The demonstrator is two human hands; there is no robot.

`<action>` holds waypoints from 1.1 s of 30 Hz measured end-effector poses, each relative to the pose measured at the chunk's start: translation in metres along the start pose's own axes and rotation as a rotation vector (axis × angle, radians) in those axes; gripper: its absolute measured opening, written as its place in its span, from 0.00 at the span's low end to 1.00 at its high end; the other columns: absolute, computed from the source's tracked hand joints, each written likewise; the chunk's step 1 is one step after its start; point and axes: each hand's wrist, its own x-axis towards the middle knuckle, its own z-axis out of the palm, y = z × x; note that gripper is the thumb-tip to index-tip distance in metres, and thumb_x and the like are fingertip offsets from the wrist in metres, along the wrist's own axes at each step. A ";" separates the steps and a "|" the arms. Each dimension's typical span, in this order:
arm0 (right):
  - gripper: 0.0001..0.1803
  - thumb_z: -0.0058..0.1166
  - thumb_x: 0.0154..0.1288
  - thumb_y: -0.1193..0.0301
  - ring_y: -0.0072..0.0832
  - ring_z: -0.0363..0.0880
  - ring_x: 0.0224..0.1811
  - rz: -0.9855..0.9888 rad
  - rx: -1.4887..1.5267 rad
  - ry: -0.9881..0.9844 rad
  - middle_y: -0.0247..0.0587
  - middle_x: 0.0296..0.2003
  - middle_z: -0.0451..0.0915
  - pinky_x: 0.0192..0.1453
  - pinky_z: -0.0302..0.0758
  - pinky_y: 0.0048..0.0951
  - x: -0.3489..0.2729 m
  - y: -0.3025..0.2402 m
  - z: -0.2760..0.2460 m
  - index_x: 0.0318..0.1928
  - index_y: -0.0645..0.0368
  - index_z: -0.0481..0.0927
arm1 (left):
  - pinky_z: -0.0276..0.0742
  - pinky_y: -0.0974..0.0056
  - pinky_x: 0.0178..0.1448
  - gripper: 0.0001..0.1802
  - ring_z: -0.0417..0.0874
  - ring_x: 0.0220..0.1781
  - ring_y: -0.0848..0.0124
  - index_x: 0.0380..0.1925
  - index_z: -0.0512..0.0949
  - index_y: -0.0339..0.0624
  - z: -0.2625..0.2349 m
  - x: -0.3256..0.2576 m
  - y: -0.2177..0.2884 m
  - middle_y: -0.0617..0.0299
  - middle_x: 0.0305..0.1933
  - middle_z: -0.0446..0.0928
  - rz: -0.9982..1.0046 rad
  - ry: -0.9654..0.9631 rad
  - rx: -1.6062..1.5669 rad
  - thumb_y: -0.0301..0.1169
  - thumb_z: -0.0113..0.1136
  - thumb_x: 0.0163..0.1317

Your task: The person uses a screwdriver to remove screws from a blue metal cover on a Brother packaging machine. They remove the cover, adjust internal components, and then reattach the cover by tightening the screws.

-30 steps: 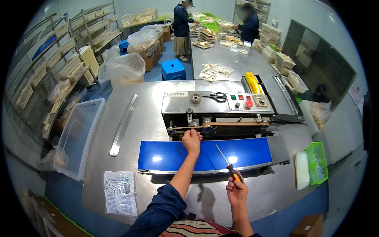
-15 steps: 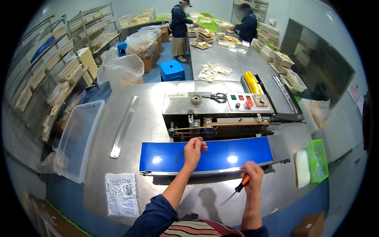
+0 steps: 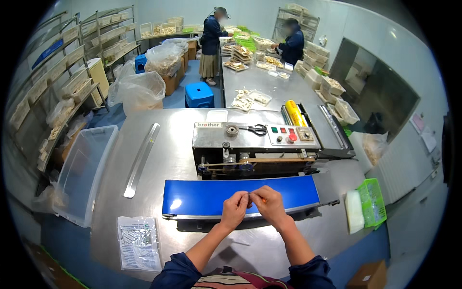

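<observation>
Above the front edge of the blue conveyor belt point(image 3: 192, 195), my two hands meet with their fingertips together. My left hand point(image 3: 234, 210) is closed in a pinch on a small dark piece, too small and covered to name. Closed beside it, my right hand point(image 3: 272, 208) keeps the screwdriver; only a bit of its orange handle point(image 3: 264, 200) shows between the fingers. Behind the belt stands the sealing machine point(image 3: 260, 139), its rollers and brown band exposed. On its top lie black-handled scissors point(image 3: 257, 129) next to a round metal part point(image 3: 232, 130).
A long metal strip point(image 3: 142, 161) and a printed plastic bag point(image 3: 138, 243) lie on the steel table's left. Past them stands a clear bin point(image 3: 86, 176). A green basket point(image 3: 371, 202) sits at right. Two people work at the far table point(image 3: 269, 84).
My right hand has come up and left with the screwdriver to meet my left hand. My left hand has lowered toward the belt's front edge. The view has shifted slightly.
</observation>
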 end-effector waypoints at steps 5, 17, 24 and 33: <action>0.04 0.56 0.53 0.73 0.37 0.78 0.25 0.005 -0.049 -0.007 0.46 0.21 0.77 0.30 0.73 0.33 0.030 0.027 -0.011 0.26 0.59 0.82 | 0.75 0.72 0.32 0.13 0.77 0.27 0.78 0.42 0.74 0.33 -0.004 0.003 -0.014 0.61 0.26 0.78 -0.156 -0.010 0.067 0.32 0.52 0.66; 0.12 0.54 0.51 0.62 0.44 0.80 0.34 0.219 -0.479 -0.030 0.49 0.27 0.80 0.41 0.75 0.38 0.214 0.122 -0.015 0.29 0.56 0.84 | 0.73 0.73 0.25 0.13 0.75 0.19 0.78 0.43 0.73 0.32 -0.050 -0.016 -0.059 0.60 0.22 0.78 -0.317 0.182 0.198 0.30 0.54 0.63; 0.10 0.57 0.56 0.67 0.42 0.78 0.28 -0.046 -0.322 0.316 0.49 0.27 0.79 0.35 0.74 0.34 0.198 0.091 -0.030 0.35 0.60 0.82 | 0.74 0.71 0.28 0.13 0.78 0.22 0.76 0.42 0.74 0.33 -0.044 -0.017 -0.061 0.59 0.24 0.79 -0.341 0.138 0.179 0.32 0.55 0.63; 0.22 0.54 0.38 0.73 0.30 0.73 0.23 -1.186 -0.233 -0.073 0.37 0.22 0.71 0.27 0.72 0.26 0.000 -0.057 0.008 0.40 0.67 0.77 | 0.70 0.61 0.59 0.35 0.74 0.54 0.70 0.62 0.60 0.35 -0.035 -0.031 0.069 0.56 0.53 0.72 -0.923 -0.500 -1.150 0.53 0.26 0.70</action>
